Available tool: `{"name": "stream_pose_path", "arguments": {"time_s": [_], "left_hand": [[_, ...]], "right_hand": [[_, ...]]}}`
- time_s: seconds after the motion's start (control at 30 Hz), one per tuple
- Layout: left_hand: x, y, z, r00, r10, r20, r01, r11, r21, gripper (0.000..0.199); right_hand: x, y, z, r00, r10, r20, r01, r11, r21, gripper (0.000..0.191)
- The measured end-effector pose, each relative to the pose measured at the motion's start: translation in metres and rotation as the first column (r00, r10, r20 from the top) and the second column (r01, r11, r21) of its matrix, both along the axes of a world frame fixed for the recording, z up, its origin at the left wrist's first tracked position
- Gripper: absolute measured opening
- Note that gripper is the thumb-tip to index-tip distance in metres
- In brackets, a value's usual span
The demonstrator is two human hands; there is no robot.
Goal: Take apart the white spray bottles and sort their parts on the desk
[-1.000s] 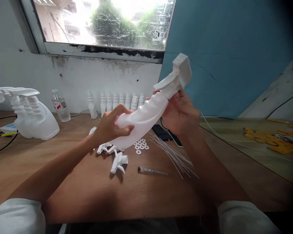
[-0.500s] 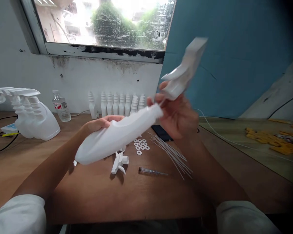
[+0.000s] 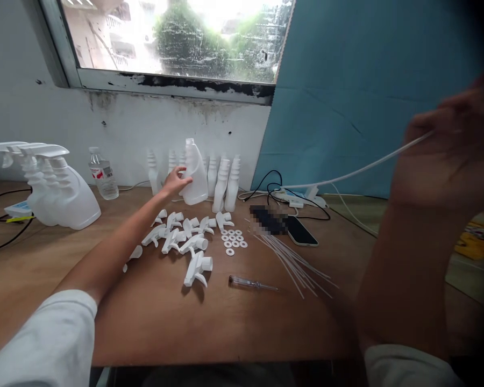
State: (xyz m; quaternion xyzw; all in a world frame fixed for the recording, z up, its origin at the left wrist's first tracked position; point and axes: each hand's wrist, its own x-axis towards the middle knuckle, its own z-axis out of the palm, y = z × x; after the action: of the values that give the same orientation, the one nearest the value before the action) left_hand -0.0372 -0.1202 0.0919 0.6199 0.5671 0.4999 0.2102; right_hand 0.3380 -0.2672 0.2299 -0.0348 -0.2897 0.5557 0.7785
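Note:
An open-necked white bottle (image 3: 197, 180) stands upright near the wall, with the fingers and thumb of my left hand (image 3: 178, 180) round its side. At the right edge my right hand (image 3: 447, 145) is raised and blurred, its fingers closed on a long thin white tube (image 3: 371, 165) that reaches left over the table. Whatever is higher in that hand is hidden. White spray heads (image 3: 196, 269) lie in a group in front of the bottle. Beside them are white washers (image 3: 229, 244) and a bundle of thin tubes (image 3: 294, 260).
A screwdriver (image 3: 252, 283) lies near the front. White bottles (image 3: 221, 185) line the wall. Sprayer bottles (image 3: 72, 199) and a water bottle (image 3: 102, 174) stand left. At the right are a phone (image 3: 302, 231), a power strip (image 3: 306, 198) and cables.
My left hand has carried the bottle away to the wall, where it is now upright. My right hand has moved far right, away from the bottle neck. The spray heads are now uncovered.

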Motion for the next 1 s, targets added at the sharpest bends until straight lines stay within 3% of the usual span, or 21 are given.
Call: {"name": "stream_pose_path", "arguments": {"time_s": [0.13, 0.27, 0.37, 0.53, 0.67, 0.7, 0.8, 0.9, 1.0], "left_hand": [[0.02, 0.023, -0.021, 0.991, 0.087, -0.102, -0.092, 0.995, -0.047, 0.057], [0.031, 0.029, -0.032, 0.977, 0.103, -0.187, -0.116, 0.991, -0.062, 0.058], [0.035, 0.031, -0.038, 0.971, 0.1, -0.215, -0.117, 0.991, -0.065, 0.064], [0.042, 0.035, -0.046, 0.968, 0.1, -0.229, -0.114, 0.992, -0.048, 0.071], [0.043, 0.033, -0.046, 0.975, 0.105, -0.196, -0.121, 0.99, -0.074, 0.074], [0.043, 0.03, -0.044, 0.978, 0.106, -0.18, -0.122, 0.989, -0.079, 0.074], [0.039, 0.016, -0.033, 0.988, 0.108, -0.108, -0.113, 0.992, -0.048, 0.066], [0.039, -0.013, -0.017, 0.998, 0.05, -0.026, -0.049, 0.999, 0.021, 0.047], [0.046, -0.061, 0.0, 0.977, -0.19, 0.094, 0.188, 0.982, 0.033, 0.043]], "right_hand": [[-0.012, -0.011, -0.011, 0.899, -0.262, 0.35, 0.203, 0.959, 0.197, 0.038], [-0.026, -0.019, -0.014, 0.795, -0.391, 0.464, 0.246, 0.907, 0.342, 0.045], [-0.031, -0.019, -0.012, 0.772, -0.411, 0.484, 0.259, 0.9, 0.35, 0.05], [-0.03, -0.011, -0.013, 0.799, -0.338, 0.496, 0.188, 0.926, 0.328, 0.049], [-0.031, -0.003, -0.016, 0.728, -0.363, 0.582, 0.175, 0.919, 0.354, 0.022], [-0.032, -0.001, -0.017, 0.698, -0.38, 0.607, 0.17, 0.911, 0.375, 0.019], [-0.042, 0.003, -0.025, 0.611, -0.449, 0.652, 0.179, 0.881, 0.438, 0.037], [-0.056, 0.004, -0.041, 0.493, -0.522, 0.696, 0.253, 0.851, 0.46, 0.038], [-0.072, -0.001, -0.063, 0.258, -0.471, 0.843, 0.214, 0.879, 0.426, 0.034]]}}
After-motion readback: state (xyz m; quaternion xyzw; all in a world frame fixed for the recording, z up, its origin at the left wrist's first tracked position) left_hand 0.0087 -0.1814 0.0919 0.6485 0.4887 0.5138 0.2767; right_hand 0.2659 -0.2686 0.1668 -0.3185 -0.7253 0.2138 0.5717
